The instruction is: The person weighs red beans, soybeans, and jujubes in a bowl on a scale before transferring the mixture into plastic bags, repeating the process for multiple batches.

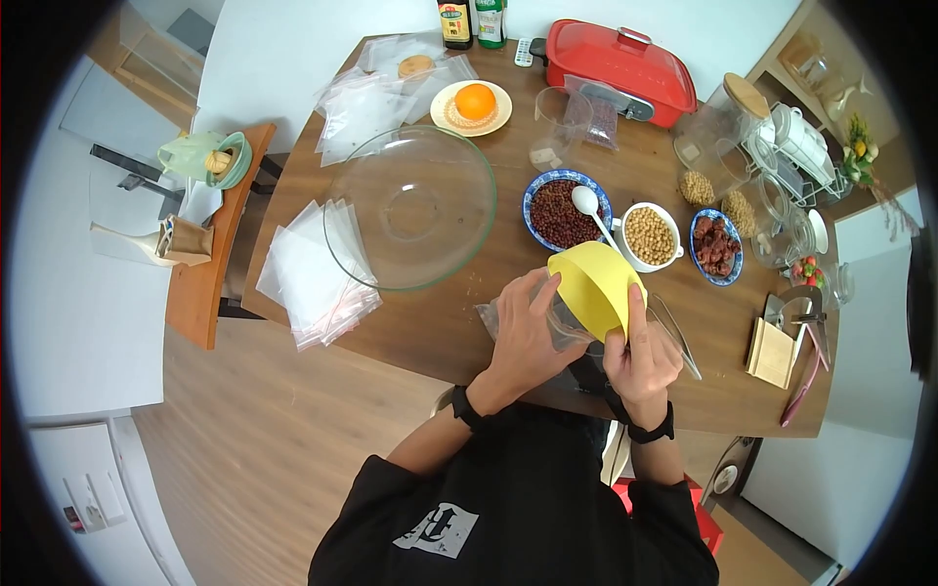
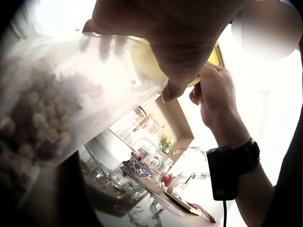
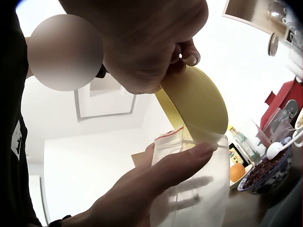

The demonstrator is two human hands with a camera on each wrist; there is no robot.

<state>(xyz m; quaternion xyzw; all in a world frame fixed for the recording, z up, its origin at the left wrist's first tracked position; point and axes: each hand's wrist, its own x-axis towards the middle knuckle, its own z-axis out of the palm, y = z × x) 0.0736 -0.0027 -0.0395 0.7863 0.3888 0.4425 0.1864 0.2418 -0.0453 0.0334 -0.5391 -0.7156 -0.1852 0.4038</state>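
Observation:
My right hand (image 1: 645, 366) pinches a yellow funnel-shaped piece (image 1: 598, 283) by its near edge. Below, its narrower part goes down into the mouth of a clear zip bag (image 3: 210, 189) with a red line at the top. My left hand (image 1: 526, 337) holds the bag around its upper part, fingers showing through the plastic. Round pale beans and dark red pieces (image 2: 40, 118) lie inside the bag in the left wrist view. Just beyond the hands stand a bowl of red beans (image 1: 559, 217) with a white spoon (image 1: 585, 201) and a white cup of soybeans (image 1: 649, 236).
A large glass bowl (image 1: 337, 239) and stacked zip bags (image 1: 311, 278) are at the left. Behind are an orange (image 1: 476, 101) on a plate and a red electric cooker (image 1: 620, 70). Right are a bowl of dark red dried fruit (image 1: 716, 246), glass jars and tongs (image 1: 676, 337).

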